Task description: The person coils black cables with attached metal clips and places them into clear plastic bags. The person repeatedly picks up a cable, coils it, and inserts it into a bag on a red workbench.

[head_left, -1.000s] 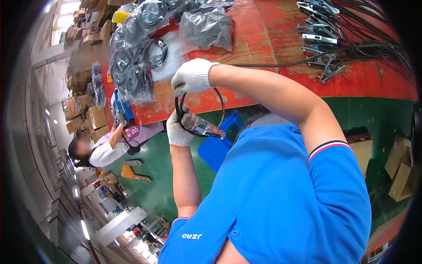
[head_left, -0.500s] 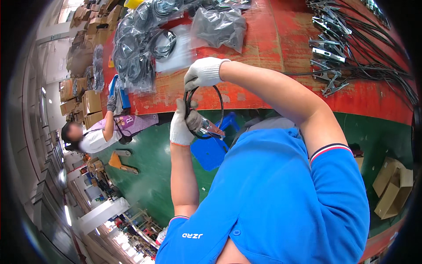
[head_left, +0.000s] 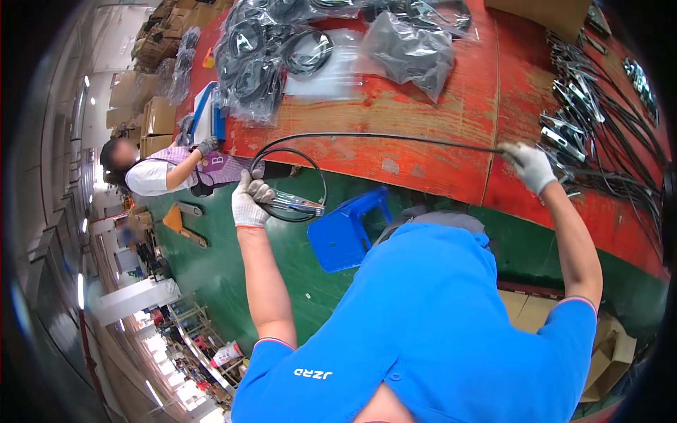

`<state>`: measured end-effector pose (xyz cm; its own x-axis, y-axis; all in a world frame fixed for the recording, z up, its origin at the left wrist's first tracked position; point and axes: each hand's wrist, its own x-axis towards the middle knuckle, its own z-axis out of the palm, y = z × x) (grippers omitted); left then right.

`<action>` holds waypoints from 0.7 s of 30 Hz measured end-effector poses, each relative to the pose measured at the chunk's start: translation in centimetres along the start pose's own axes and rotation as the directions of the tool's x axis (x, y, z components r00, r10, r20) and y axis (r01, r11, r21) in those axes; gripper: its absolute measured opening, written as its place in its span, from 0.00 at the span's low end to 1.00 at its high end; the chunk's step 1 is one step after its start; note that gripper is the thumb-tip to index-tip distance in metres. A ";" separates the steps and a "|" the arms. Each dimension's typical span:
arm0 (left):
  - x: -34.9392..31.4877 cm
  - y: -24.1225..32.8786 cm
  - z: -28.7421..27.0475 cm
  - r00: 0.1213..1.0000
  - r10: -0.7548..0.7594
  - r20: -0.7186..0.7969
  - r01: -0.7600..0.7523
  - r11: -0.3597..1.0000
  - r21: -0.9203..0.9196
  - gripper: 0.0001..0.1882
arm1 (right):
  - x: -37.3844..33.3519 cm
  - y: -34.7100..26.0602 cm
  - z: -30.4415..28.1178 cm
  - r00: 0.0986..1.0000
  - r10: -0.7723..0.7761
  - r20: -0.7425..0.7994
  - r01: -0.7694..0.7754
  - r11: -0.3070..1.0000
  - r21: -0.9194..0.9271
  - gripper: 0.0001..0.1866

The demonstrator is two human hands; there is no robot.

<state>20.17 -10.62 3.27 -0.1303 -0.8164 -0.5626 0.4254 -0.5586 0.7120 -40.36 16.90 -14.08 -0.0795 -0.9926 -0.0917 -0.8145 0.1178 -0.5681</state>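
Observation:
Gloved in white and grey, my left hand [head_left: 252, 199] is closed around a loop of black cable [head_left: 325, 185] and a shiny metal clamp [head_left: 296, 204] just past the table's front edge. From that loop, one length of the cable runs taut to the right over the table. My right hand [head_left: 530, 166], in a matching glove, pinches this stretch near the right part of the table. Beyond it lies a pile of metal clamps [head_left: 564, 141] with black cables [head_left: 624, 127] attached.
Bagged cable coils [head_left: 250, 77] and a grey plastic bag [head_left: 412, 53] cover the back of the worn red table [head_left: 423, 166]. A blue stool [head_left: 338, 240] stands below its edge. At left, a co-worker [head_left: 159, 173] handles a blue-edged object [head_left: 206, 116]. An open cardboard box [head_left: 610, 359] sits lower right.
My right hand has moved far to the right, drawing out a length of cable from the coil. My left hand, with the loop and clamp, has shifted left and slightly down.

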 end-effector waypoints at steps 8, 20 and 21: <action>2.0 -8.8 7.9 0.995 0.096 0.014 -0.089 0.853 0.514 0.18 | 6.3 -23.5 -0.4 0.726 -0.538 0.428 0.535 0.833 0.140 0.12; -2.9 -12.3 13.3 0.951 -0.232 0.206 0.098 0.854 0.511 0.23 | 16.3 -26.0 0.4 0.789 -0.615 -0.002 0.592 0.759 0.273 0.11; -2.8 -12.0 13.1 0.935 -0.274 0.225 0.141 0.870 0.473 0.23 | 16.6 -26.0 0.7 0.783 -0.621 -0.019 0.602 0.750 0.275 0.11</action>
<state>3.69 -3.54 1.76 -0.4401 -0.6430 -0.6268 -0.0722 -0.6705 0.7384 -20.07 -2.64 -1.36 0.4332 -0.8511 0.2965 -0.5010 -0.5008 -0.7058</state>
